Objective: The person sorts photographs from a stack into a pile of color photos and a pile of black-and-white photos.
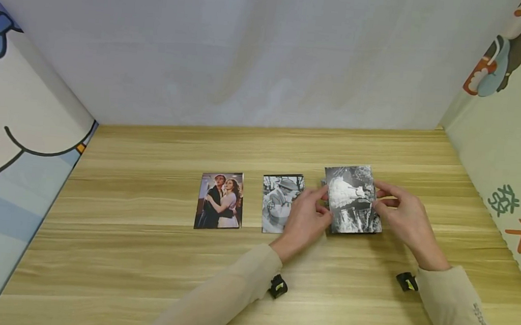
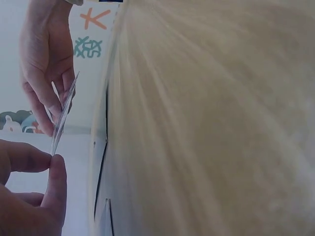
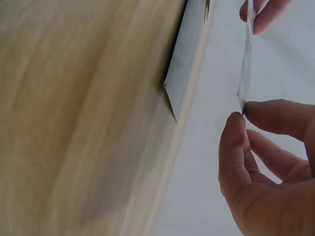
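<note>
A black-and-white photo card (image 1: 351, 200) is held just above the table by both hands, a pale dress-like shape on its front. My left hand (image 1: 307, 214) pinches its left edge between thumb and fingers; my right hand (image 1: 405, 217) pinches the right edge. The left wrist view shows the held card (image 2: 63, 115) nearly edge-on, so whether it is one card or more I cannot tell. Beneath it, mostly hidden in the head view, another card (image 3: 184, 73) lies on the table. Partly behind my left hand lies a black-and-white photo card (image 1: 280, 200) of a person in a hat.
Farther left on the wooden table (image 1: 133, 259) lies a colour photo card (image 1: 220, 200) of an embracing couple. A pale wall (image 1: 269, 56) stands along the table's back edge, with printed panels at both sides. Black straps sit at both wrists.
</note>
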The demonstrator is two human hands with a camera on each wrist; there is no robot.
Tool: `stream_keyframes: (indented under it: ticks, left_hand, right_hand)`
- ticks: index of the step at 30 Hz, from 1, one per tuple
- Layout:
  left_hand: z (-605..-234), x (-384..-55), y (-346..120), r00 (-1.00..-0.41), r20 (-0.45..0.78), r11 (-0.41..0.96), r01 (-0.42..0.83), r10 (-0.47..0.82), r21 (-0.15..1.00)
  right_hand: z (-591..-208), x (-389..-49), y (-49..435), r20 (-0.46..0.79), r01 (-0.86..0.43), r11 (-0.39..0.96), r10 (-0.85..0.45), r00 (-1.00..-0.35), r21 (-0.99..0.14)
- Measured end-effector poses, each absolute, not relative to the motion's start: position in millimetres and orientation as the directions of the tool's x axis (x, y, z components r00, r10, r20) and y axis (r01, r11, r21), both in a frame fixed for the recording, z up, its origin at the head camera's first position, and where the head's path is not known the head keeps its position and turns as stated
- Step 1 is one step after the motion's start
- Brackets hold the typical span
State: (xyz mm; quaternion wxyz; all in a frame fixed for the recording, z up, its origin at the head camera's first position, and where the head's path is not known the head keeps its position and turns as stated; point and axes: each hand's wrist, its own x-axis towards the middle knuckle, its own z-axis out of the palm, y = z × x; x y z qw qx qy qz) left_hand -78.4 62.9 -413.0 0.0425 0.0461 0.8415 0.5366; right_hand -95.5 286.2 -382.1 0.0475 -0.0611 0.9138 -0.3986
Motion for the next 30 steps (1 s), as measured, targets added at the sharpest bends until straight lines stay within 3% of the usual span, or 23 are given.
stream_keyframes:
  ticks: [15,30]
  left_hand:
    - [-414,-84,66,-0.988,-0.071,0.544,0.016,0.140,0.839]
    - [-415,-87,66,-0.976,-0.151,0.546,-0.042,0.157,0.837]
  right_hand:
    - [-388,-105,288,-0.097,-0.051,0.681,-0.177,-0.979,-0.730]
    - [-390,-111,289,-0.168,-0.036,0.708,-0.216,-0.962,-0.705]
